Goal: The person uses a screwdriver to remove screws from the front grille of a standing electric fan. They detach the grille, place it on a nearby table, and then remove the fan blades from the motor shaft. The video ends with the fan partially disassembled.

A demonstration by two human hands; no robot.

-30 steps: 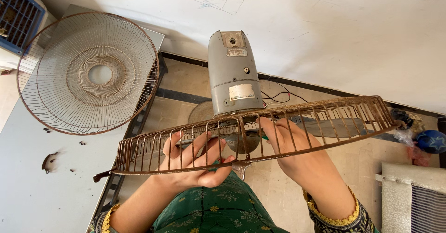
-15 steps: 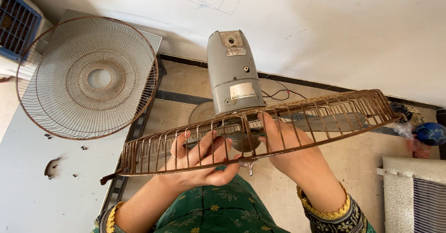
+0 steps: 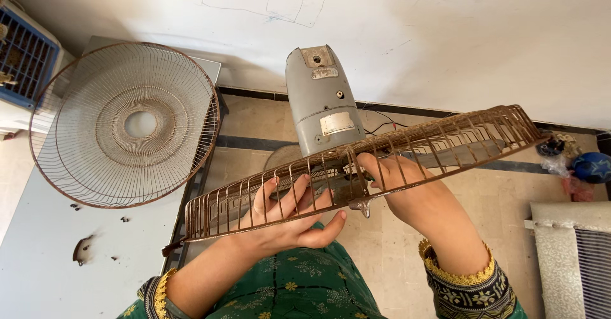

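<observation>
Rusty fan guard (image 3: 445,138): light, stiff wire, likely scratchy. Left hand (image 3: 289,214) cups underneath, right hand (image 3: 407,188) grips rim wires.

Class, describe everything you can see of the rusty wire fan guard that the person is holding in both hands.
The rusty fan guard is a round cage of thin brown wire ribs joined by rim hoops, seen almost edge-on and tilted, its right side higher. It sits in front of the grey fan motor housing, with a blade visible through the ribs. The left hand reaches through from below, fingers between the wires; the right hand holds the rim near the middle. A small clip hangs from its lower rim.
</observation>
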